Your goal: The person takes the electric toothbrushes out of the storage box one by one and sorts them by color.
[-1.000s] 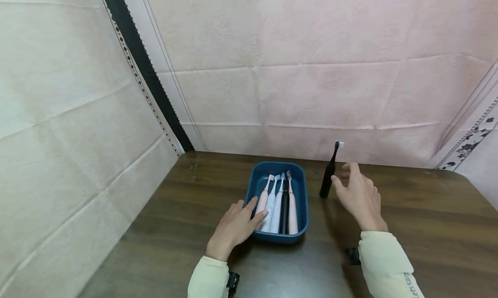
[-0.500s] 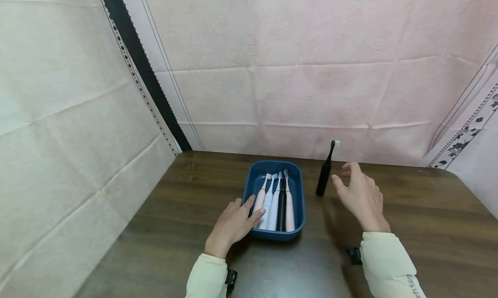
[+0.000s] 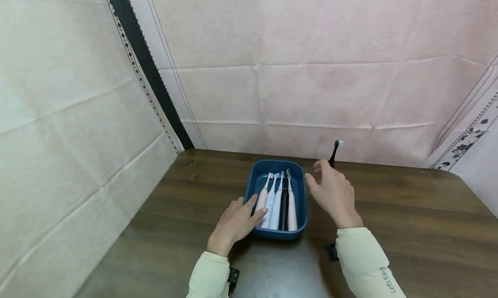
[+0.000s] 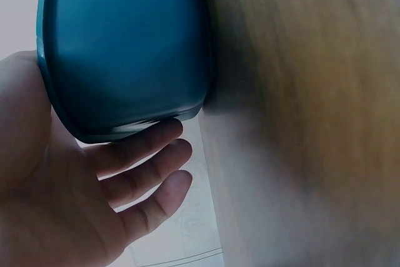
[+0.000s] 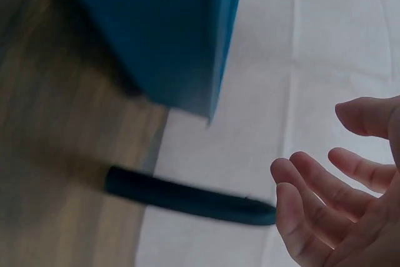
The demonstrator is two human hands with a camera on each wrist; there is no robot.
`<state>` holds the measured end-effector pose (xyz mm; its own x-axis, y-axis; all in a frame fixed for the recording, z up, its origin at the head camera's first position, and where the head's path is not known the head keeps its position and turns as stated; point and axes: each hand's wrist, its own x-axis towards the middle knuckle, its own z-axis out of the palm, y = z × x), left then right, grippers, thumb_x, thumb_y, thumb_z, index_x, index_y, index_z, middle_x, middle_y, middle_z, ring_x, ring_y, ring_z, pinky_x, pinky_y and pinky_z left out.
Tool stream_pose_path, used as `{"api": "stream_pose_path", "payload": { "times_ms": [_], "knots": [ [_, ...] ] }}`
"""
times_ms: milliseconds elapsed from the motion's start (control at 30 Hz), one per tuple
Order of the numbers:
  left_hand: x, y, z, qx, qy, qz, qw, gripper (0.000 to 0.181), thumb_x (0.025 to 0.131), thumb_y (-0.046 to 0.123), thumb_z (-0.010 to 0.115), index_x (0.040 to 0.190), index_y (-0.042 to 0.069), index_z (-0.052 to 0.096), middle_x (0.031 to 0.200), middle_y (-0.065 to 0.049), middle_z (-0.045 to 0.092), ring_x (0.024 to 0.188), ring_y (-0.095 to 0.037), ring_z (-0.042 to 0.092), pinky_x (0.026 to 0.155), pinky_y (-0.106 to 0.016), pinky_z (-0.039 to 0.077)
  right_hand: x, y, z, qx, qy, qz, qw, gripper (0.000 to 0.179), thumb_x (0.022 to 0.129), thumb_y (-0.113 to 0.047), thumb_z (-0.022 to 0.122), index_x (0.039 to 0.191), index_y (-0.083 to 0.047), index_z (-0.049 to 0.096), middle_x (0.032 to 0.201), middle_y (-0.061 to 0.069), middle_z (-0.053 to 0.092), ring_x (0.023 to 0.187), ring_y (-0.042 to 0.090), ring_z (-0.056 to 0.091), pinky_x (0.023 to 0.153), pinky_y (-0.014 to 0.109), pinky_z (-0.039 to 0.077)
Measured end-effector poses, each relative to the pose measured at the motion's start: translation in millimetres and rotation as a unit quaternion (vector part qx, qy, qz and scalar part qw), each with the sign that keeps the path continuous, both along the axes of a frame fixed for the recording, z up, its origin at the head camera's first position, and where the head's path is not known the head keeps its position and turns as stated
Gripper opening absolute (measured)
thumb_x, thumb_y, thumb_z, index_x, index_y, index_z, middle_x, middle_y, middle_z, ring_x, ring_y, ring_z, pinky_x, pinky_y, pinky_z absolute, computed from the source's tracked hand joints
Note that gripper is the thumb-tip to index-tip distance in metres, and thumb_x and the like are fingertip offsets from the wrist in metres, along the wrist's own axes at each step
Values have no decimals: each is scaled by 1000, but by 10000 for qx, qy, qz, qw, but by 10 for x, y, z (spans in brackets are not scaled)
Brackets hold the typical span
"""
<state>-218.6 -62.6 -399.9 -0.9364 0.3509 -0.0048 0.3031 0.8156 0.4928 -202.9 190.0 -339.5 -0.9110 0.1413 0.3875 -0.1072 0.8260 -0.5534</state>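
Note:
A blue plastic bin (image 3: 278, 235) holds several electric toothbrushes lying side by side: a pink one (image 3: 262, 201) at the left, white ones (image 3: 276, 211), a black one (image 3: 285, 207) and another pink one (image 3: 292, 209). My left hand (image 3: 233, 225) holds the bin's near-left rim, thumb over the inside and fingers along the outer wall. A black electric toothbrush (image 5: 187, 198) stands upright on the table, right of the bin. In the head view my right hand (image 3: 332, 194) hides its handle; the hand is beside the bin's right rim, fingers loosely bent, holding nothing.
Brown wood-grain table (image 3: 412, 207) lies under everything. A pale cloth (image 3: 311, 95) hangs behind its back edge, and another cloth (image 3: 78, 160) hangs at the left. A black device is strapped at each wrist.
My right hand has moved left, from right of the standing black toothbrush to in front of it, closer to the bin. My left hand keeps its place on the bin.

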Motion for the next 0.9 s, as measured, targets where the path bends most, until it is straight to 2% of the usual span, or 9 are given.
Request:
{"api": "stream_pose_path", "payload": {
  "times_ms": [233,400,567,733,833,900],
  "knots": [
    [-2,-13,9,-12,-19,-11,10000,69,103,56,49,156,14,43,153,-26,42,138,-46,41,108,-63,36,-78,-253,169,247,123,235,9993,33,99,-26,66,123,-3,62,117,18,71,71,26,63,55,37,49],
    [-4,-15,5,16,-100,14,9999,70,102,58,49,156,15,42,154,-25,42,138,-45,40,108,-64,36,-124,-309,255,550,-19,437,9975,33,98,-25,67,121,-1,63,111,19,72,59,21,56,50,34,47],
    [-7,-29,4,12,-105,27,9999,70,102,58,50,156,15,43,154,-24,42,138,-45,41,108,-64,37,-181,-315,308,848,-496,651,9930,35,97,-25,69,121,0,63,106,21,72,63,24,61,54,38,51],
    [-4,-32,7,-8,-129,53,9999,70,102,58,50,156,16,42,154,-24,42,139,-46,40,108,-64,36,-261,-337,337,1094,-1132,827,9841,35,99,-26,66,123,0,62,92,15,70,59,23,56,50,34,46],
    [-2,-27,11,5,-150,69,9999,70,102,58,49,157,16,42,154,-24,42,139,-46,40,108,-64,35,-317,-364,321,1223,-1495,907,9770,37,100,-26,64,125,1,62,95,16,70,60,23,56,51,34,46],
    [-1,-23,13,9,-138,62,9999,70,102,59,49,157,17,42,154,-24,42,139,-46,40,108,-64,36,-351,-382,300,1299,-1702,918,9725,39,100,-26,64,127,1,62,107,19,70,65,25,58,55,36,49]
  ]
}}
